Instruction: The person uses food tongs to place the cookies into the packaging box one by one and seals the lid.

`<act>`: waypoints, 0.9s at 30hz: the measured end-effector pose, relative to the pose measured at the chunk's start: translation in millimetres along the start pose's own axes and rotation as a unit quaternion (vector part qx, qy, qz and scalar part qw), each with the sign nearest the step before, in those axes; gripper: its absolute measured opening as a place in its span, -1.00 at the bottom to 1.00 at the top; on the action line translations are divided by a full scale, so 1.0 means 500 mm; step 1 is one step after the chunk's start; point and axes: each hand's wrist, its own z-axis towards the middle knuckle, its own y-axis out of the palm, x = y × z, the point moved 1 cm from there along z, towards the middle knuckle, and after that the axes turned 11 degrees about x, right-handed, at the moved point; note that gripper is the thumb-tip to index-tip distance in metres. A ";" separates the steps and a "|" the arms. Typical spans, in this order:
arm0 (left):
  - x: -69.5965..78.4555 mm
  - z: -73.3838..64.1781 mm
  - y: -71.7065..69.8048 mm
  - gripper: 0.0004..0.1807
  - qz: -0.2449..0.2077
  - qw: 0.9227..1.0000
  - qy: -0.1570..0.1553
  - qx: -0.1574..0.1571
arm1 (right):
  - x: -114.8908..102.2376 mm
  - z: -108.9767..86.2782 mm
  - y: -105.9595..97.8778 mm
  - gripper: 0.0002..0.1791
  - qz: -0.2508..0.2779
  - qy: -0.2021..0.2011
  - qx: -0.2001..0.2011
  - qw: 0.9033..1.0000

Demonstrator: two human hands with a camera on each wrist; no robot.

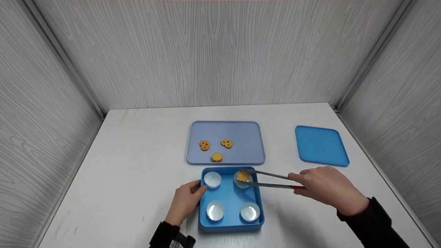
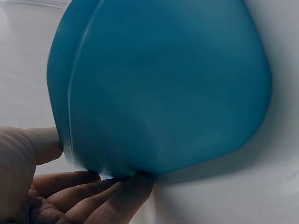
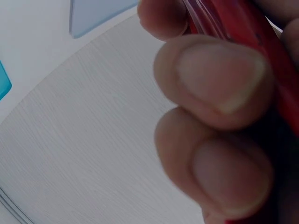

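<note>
My right hand grips metal tongs, whose red handle runs under the curled fingers in the right wrist view. The tong tips reach over the far right corner of a blue box, on either side of a yellow cookie at a white paper cup. My left hand holds the box's left wall, thumb on the rim; in the left wrist view its fingers lie along the box side. Three other paper cups, one of them the far left cup, stand in the box.
Behind the box lies a grey-blue tray with two pretzel-shaped cookies, one a left pretzel cookie, and a round yellow cookie. A flat blue lid rests at the right. Grey wood-grain panels enclose the white table.
</note>
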 end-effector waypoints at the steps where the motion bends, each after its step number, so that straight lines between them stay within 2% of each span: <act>1: 0.000 0.000 0.000 -0.40 0.000 1.000 -0.001 0.000 | -0.001 0.001 0.000 -0.70 0.001 -0.001 0.000 1.000; 11: -0.001 0.000 0.001 -0.39 0.001 1.000 0.004 0.003 | -0.014 0.007 -0.006 -0.70 -0.016 0.002 -0.002 1.000; 18: -0.006 -0.002 0.001 -0.41 -0.002 1.000 0.011 0.006 | -0.018 0.003 -0.008 -0.66 -0.037 0.005 0.024 0.999; 27: -0.003 -0.001 0.002 -0.40 0.003 1.000 0.009 0.002 | -0.013 -0.003 -0.006 -0.62 -0.028 0.011 0.020 0.999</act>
